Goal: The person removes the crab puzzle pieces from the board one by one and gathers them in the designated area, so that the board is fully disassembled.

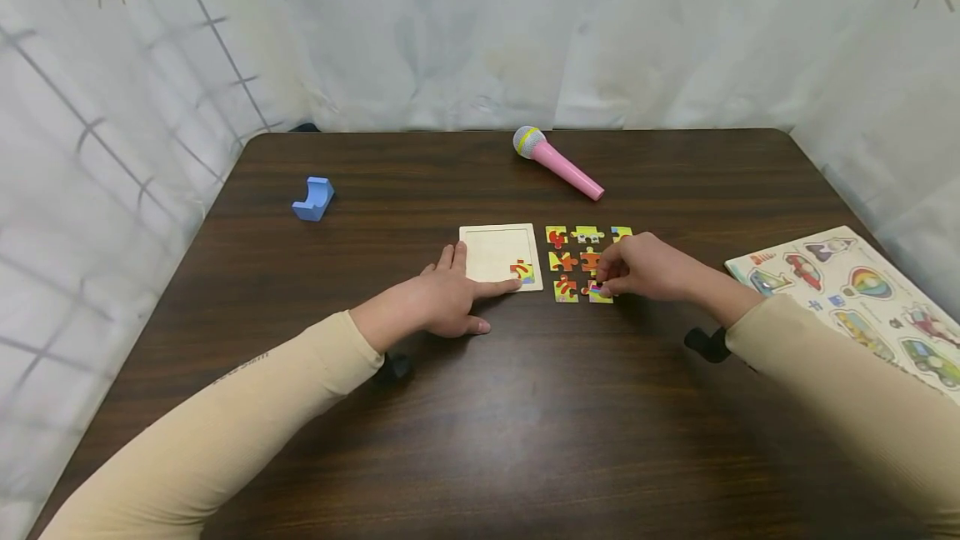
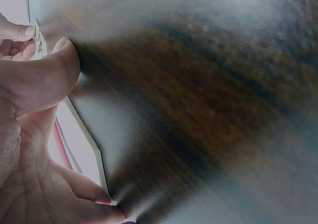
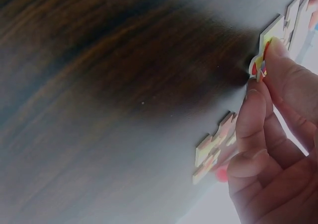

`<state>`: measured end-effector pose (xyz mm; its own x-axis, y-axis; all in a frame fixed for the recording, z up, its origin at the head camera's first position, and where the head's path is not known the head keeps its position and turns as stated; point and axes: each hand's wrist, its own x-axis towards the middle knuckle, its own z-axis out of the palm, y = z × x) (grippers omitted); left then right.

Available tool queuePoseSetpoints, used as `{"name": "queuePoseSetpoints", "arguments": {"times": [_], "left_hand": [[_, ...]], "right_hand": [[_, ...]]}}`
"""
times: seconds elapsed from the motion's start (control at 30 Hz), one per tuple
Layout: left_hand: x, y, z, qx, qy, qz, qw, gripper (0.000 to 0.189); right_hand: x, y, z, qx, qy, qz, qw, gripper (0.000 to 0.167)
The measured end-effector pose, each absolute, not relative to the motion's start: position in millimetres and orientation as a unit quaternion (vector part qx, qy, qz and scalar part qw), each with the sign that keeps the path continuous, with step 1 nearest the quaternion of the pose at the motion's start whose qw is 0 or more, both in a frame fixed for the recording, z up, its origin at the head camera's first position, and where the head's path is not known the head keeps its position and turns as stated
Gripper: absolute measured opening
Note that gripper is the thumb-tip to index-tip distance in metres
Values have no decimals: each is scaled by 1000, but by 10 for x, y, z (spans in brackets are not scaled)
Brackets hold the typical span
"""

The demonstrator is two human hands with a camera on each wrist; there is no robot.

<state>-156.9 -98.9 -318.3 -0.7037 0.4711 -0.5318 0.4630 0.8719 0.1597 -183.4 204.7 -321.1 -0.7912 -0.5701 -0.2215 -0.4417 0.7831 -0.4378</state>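
Observation:
A shallow square wooden puzzle tray (image 1: 491, 252) lies on the table, one colourful jigsaw piece (image 1: 522, 272) sitting in its lower right corner. My left hand (image 1: 442, 298) rests spread on the tray's left and front edges, its index finger reaching along the front rim by that piece. To the right, several loose yellow and red jigsaw pieces (image 1: 562, 262) lie in rows. My right hand (image 1: 641, 269) is at the right side of these rows. In the right wrist view, its thumb and fingers pinch a jigsaw piece (image 3: 261, 62) by its edge, and the fingertips partly cover the piece.
A pink toy microphone (image 1: 564, 167) lies behind the tray. At the back left stands a blue U-shaped block (image 1: 313, 199). A picture board (image 1: 862, 294) with vehicle shapes lies at the right edge, partly under my right sleeve. White curtains (image 1: 450, 40) surround the dark table (image 1: 510, 423).

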Motion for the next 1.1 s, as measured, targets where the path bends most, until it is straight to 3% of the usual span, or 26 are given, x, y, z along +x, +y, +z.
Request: {"name": "queuePoseSetpoints", "arguments": {"times": [1.1], "left_hand": [[-1563,-996,-3187,252,922,17,292,73]], "right_hand": [[-1812,2025,-3214,-269,930,-186,168,10]]}}
